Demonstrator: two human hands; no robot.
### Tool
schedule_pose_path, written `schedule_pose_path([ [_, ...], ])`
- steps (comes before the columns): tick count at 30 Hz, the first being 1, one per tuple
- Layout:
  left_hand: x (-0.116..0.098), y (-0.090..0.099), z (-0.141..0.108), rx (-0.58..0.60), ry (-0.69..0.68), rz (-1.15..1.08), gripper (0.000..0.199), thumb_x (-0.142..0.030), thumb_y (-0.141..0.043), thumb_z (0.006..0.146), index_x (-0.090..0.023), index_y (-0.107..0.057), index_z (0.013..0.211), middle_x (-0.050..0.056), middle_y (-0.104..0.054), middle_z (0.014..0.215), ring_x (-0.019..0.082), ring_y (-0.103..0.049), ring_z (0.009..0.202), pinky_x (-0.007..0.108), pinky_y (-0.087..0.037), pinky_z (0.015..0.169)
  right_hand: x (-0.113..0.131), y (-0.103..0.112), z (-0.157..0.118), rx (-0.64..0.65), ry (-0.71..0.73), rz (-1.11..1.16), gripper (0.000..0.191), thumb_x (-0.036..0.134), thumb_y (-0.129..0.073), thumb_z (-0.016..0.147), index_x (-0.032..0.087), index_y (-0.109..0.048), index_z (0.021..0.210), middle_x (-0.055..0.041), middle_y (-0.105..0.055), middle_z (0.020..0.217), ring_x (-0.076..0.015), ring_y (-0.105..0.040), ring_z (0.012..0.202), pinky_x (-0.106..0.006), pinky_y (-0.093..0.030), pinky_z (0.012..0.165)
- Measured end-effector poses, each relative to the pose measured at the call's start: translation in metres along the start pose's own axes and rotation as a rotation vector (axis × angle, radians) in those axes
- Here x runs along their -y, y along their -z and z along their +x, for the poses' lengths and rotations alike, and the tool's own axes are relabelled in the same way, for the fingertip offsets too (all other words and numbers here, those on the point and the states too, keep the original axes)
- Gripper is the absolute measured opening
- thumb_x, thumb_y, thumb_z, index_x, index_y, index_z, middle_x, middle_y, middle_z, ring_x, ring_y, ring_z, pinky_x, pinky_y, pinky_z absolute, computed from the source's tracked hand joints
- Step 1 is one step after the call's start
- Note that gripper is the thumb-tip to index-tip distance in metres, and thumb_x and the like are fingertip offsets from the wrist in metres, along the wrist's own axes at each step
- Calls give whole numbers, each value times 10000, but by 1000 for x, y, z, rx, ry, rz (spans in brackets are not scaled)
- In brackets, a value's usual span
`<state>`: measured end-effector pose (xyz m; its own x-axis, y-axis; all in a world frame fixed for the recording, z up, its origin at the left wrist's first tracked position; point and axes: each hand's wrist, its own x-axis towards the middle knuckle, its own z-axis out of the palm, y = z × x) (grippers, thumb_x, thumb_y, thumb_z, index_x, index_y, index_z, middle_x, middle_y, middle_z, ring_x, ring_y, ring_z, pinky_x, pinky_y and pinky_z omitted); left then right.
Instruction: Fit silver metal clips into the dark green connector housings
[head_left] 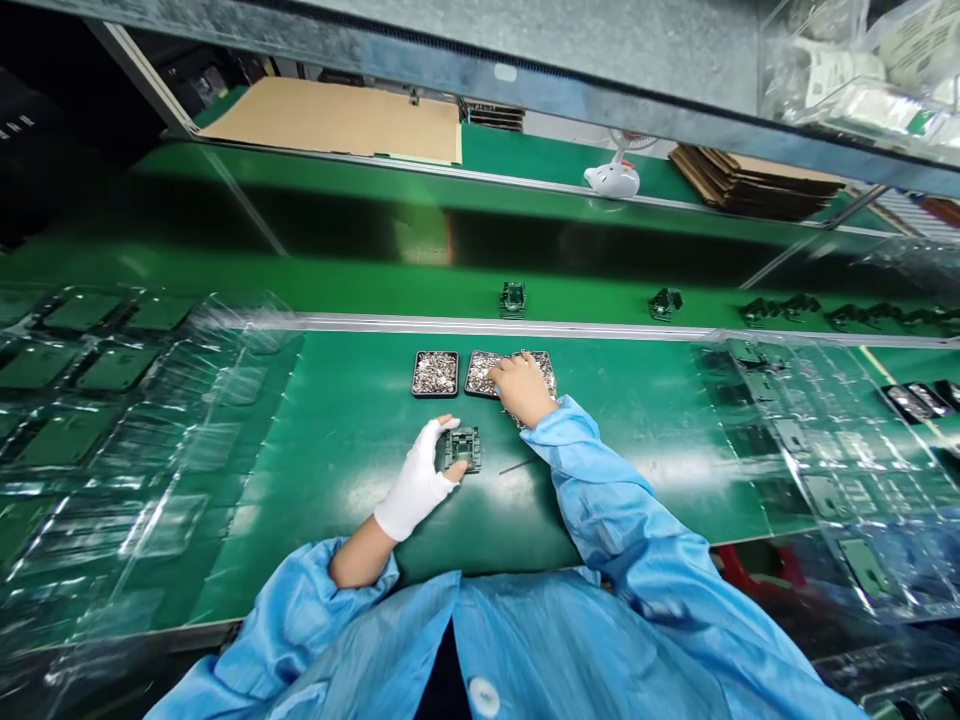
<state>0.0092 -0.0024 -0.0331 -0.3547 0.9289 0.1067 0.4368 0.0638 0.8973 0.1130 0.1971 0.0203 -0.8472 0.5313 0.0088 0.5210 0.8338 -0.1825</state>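
My left hand (417, 482), in a white glove with bare fingertips, grips a small square green circuit board assembly (464, 446) by its left side and near edge, thumb toward me. Beyond it, my bare right hand (525, 388) reaches over small black trays of shiny metal parts. Its bent fingers touch the parts in the middle tray (478, 373), and whatever they pinch is too small to make out. The right tray (545, 367) is partly covered by this hand. To the left stands another such tray (435, 373). A thin dark rod (515, 466) lies right of the board.
Clear plastic trays with green boards (112, 370) are stacked at left; more clear trays (817, 480) stand at right. Several board assemblies (513, 298) line the conveyor belt (337, 285) behind the metal rail (600, 329). A shelf above holds a small fan (613, 178) and flat cardboard (337, 118).
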Motion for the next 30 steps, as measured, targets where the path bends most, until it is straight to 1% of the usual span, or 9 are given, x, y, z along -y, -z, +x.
schedule_pose_path([
  [3, 0, 2, -2, -78, 16, -94, 552, -438, -525, 838, -170, -357, 1290, 167, -499, 1319, 262, -475, 1251, 499, -349, 1085, 3, -6, 5, 8, 0, -77, 294, 24, -406, 856, 134, -664, 948, -153, -650, 1010, -267, -555, 1013, -521, -211, 1079],
  [6, 0, 6, 0, -164, 59, -139, 484, -430, -510, 856, -167, -403, 1249, 167, -539, 1280, 250, -533, 1190, 500, -388, 1061, 2, -8, 3, 10, -18, -101, 292, 30, -406, 861, 127, -646, 996, -151, -652, 1008, -255, -559, 994, -495, -226, 1074],
  [8, -1, 7, 2, -187, 70, -138, 445, -419, -516, 856, -168, -437, 1215, 161, -565, 1250, 248, -565, 1146, 502, -418, 1036, 0, -7, 2, 16, -25, -105, 286, 43, -419, 863, 135, -638, 1021, -140, -651, 1025, -246, -559, 993, -470, -238, 1071],
  [11, -2, 7, 4, -187, 63, -121, 419, -395, -520, 853, -166, -455, 1198, 154, -583, 1227, 244, -584, 1116, 497, -443, 1013, -2, -7, 3, 37, -9, -103, 273, 50, -444, 848, 151, -655, 989, -125, -654, 1033, -253, -553, 1012, -456, -250, 1060],
  [15, -2, 6, 3, -188, 68, -97, 420, -400, -521, 851, -160, -466, 1191, 153, -591, 1216, 239, -592, 1100, 491, -447, 1008, 0, -8, 9, 45, 12, -92, 250, 47, -443, 838, 132, -669, 902, -142, -662, 989, -262, -566, 977, -434, -303, 996],
  [19, -1, 6, 4, -197, 78, -108, 421, -413, -514, 856, -159, -471, 1189, 154, -598, 1207, 237, -600, 1084, 487, -457, 995, -2, -9, 10, 17, -7, -54, 238, 75, -427, 859, 123, -653, 916, -137, -668, 953, -248, -585, 922, -403, -339, 939],
  [24, -3, 6, 6, -205, 76, -113, 400, -401, -518, 850, -162, -487, 1168, 153, -613, 1181, 236, -611, 1064, 476, -470, 980, -6, -13, 3, -40, -49, 21, 267, 50, -417, 840, 148, -624, 977, -89, -679, 950, -212, -579, 920, -373, -303, 992],
  [27, -3, 6, 6, -213, 72, -111, 386, -397, -518, 848, -165, -494, 1156, 148, -619, 1173, 234, -617, 1051, 469, -481, 967, -7, -16, 1, -91, -74, 61, 271, 69, -420, 842, 174, -611, 1004, -75, -667, 1003, -223, -544, 988, -415, -235, 1054],
  [30, -2, 6, 6, -213, 71, -106, 387, -396, -513, 847, -162, -494, 1154, 147, -623, 1166, 231, -622, 1042, 459, -488, 960, -7, -19, 0, -125, -91, 97, 267, 85, -417, 845, 166, -610, 1013, -81, -659, 974, -239, -526, 981, -409, -281, 1022],
])
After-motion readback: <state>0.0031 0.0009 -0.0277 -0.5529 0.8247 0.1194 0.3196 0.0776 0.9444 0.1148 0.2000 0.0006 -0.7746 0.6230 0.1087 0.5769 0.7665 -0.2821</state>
